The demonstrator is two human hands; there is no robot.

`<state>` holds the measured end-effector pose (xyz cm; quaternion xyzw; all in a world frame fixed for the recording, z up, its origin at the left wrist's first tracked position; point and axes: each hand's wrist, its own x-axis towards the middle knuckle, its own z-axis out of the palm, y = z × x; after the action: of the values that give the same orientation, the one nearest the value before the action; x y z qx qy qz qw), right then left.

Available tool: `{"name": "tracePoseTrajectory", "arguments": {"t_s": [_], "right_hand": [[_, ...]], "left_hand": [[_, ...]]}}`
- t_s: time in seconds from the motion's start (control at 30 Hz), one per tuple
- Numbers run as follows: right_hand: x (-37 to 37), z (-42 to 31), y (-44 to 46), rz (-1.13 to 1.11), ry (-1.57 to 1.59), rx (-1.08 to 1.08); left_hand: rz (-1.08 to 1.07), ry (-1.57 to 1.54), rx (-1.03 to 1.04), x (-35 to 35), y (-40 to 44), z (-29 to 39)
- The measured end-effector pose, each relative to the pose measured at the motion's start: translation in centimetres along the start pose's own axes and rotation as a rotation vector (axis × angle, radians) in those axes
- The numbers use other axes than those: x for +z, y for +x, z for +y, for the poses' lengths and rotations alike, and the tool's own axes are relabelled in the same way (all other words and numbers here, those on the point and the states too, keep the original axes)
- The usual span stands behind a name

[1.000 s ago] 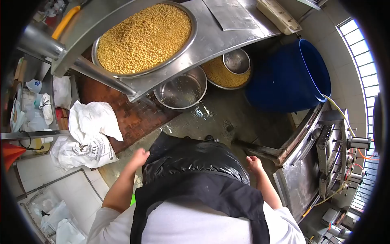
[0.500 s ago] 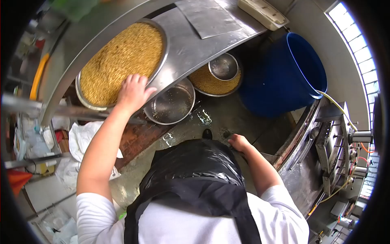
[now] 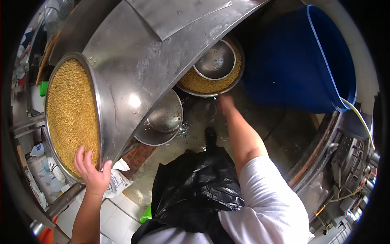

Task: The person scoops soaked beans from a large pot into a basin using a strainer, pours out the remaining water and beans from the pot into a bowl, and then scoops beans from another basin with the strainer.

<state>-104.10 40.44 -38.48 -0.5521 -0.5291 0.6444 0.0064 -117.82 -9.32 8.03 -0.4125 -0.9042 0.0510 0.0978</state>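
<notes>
A large steel bowl (image 3: 106, 118) full of yellow grains (image 3: 72, 114) stands on the metal table (image 3: 134, 61) at the left. My left hand (image 3: 94, 171) is open over the near edge of this bowl, fingers spread at its rim and the grains. Under the table, a second bowl of grains (image 3: 209, 84) has a small steel bowl (image 3: 215, 61) lying on the grains. My right hand (image 3: 225, 103), smeared by motion, is at the near rim of that second bowl; its fingers cannot be made out. An emptier steel bowl (image 3: 160, 122) lies to its left.
A big blue barrel (image 3: 284, 61) lies tilted at the right, with a pale hose (image 3: 361, 118) at its mouth. A metal sheet (image 3: 174, 14) rests on the table. White sacks (image 3: 118, 183) lie below left. Metal machinery (image 3: 345, 166) stands at the right.
The view has moved closer to the table. My left hand has gone from beside the apron to the large bowl's rim. My right hand has reached forward to the bowl under the table.
</notes>
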Motion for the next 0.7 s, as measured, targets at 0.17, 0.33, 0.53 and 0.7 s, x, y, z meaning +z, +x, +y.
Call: {"name": "tracePoseTrajectory", "arguments": {"t_s": [0.17,0.33,0.53,0.7], "right_hand": [[4.5,-4.2,6.9,0.125,0.353,0.153],[6.5,-6.8,11.3,0.332,0.809,0.303],[4.5,-6.5,10.4,0.178,0.841,0.305],[1.3,-1.6,-0.7,0.052,0.37,0.199]], "left_hand": [[-0.111,-0.001,-0.023,-0.1,0.0,-0.3],[-0.162,-0.016,-0.048,-0.1,0.1,-0.4],[-0.167,-0.02,-0.04,0.0,0.0,-0.6],[-0.153,-0.009,-0.015,-0.1,0.2,-0.7]]}}
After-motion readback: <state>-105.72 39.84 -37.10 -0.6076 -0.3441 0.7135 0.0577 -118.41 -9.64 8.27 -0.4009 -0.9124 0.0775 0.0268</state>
